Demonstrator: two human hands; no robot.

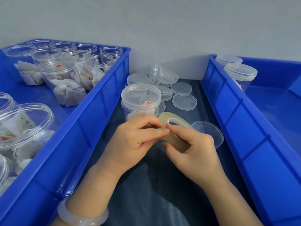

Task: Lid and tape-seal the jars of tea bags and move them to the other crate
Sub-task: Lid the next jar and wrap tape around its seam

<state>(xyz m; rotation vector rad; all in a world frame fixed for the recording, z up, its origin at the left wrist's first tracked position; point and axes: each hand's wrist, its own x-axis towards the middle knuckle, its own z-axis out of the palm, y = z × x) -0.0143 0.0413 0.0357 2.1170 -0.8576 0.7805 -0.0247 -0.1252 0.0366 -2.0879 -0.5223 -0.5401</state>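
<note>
Dark counter (146, 185) between blue plastic crates (91, 111) held the lidded clear plastic jar of tea bags (141, 98), just beyond my left hand (135, 141) and right hand (195, 152). Fingers of both pinched the yellowish tape roll (176, 142). I judged a slow peel best.

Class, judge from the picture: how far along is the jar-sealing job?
Done: two lidded jars stand in the right crate. In hand: the left hand and right hand work the tape roll by a third lidded jar between the crates. Left: many open jars wait in the left crate.
</note>
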